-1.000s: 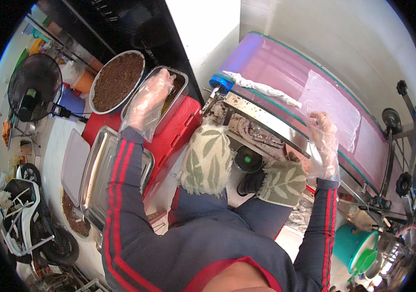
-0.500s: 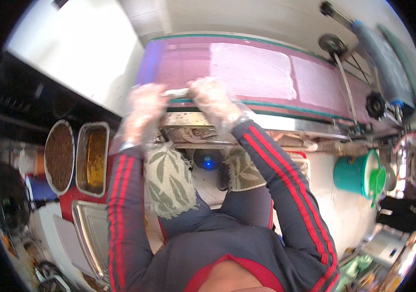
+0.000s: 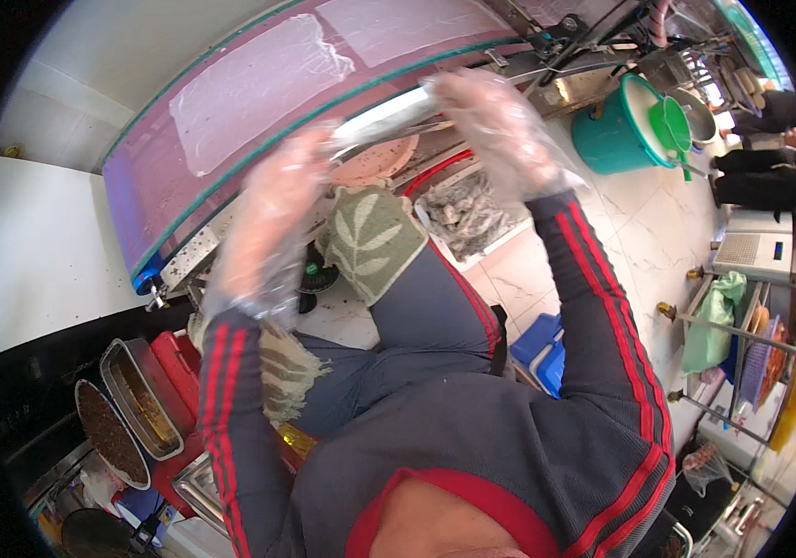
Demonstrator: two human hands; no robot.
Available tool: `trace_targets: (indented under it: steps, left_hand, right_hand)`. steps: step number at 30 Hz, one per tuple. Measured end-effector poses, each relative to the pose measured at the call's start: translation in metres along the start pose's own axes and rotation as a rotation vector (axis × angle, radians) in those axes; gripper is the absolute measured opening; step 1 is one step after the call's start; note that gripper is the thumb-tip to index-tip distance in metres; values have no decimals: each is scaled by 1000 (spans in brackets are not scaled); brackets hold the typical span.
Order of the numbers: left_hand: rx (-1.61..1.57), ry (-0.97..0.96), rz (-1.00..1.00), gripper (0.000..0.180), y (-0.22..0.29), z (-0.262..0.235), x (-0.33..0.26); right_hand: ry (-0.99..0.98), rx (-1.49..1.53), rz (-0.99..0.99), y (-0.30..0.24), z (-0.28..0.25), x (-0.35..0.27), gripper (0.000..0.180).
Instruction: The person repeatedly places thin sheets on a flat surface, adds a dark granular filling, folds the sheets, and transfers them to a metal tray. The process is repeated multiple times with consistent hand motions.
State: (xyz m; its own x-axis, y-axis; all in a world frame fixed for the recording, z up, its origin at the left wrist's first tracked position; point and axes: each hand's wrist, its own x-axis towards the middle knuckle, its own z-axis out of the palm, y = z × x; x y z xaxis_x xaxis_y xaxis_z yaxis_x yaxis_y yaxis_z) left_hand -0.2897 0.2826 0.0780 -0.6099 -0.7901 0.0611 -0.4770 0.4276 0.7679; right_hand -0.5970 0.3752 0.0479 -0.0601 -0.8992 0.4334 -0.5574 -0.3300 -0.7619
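Observation:
A shiny whitish strip (image 3: 384, 121) stretches between my two hands, raised off the near edge of a long pink belt (image 3: 221, 70) with green borders. Its material is hard to make out. My left hand (image 3: 277, 200), in a clear plastic glove, is closed on the strip's left end. At the other end my right hand (image 3: 495, 121), gloved likewise, grips it, farther away and higher in the view. On the belt lie thin translucent white sheets, one large sheet (image 3: 254, 93) nearer the belt's left end and another sheet (image 3: 407, 26) beyond it.
Below the strip are a round pinkish disc (image 3: 374, 160) and a tray of grey crumpled material (image 3: 468, 214). A teal bucket (image 3: 612, 135) with a green jug (image 3: 669, 126) stands right. Lower left are a round pan of brown bits (image 3: 105, 423) and an oblong pan (image 3: 137, 395). A person (image 3: 765, 177) stands far right.
My view and body have turned right. Both hands have lifted from the belt's left part and moved right and apart, with the strip now drawn out between them.

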Motion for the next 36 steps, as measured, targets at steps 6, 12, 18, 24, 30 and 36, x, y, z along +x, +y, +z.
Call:
trace_targets:
  steps: [6, 12, 18, 24, 30, 36]
  left_hand:
    - [-40, -545, 90, 44, 38, 168, 40]
    - [222, -370, 408, 37, 32, 192, 38]
    - [189, 11, 451, 32, -7, 58, 35]
    - [164, 589, -144, 29, -139, -93, 48]
    - [700, 711, -453, 33, -253, -184, 78]
    - [413, 513, 108, 28, -238, -154, 133]
  right_hand:
    - [-167, -780, 464, 127, -75, -122, 43]
    - [4, -723, 886, 204, 62, -241, 115]
    - [13, -675, 922, 201, 103, -240, 112]
    - [118, -757, 683, 159, 57, -188, 94]
    - [307, -639, 104, 32, 51, 10, 51]
    - [-134, -354, -170, -1, 162, 202, 46]
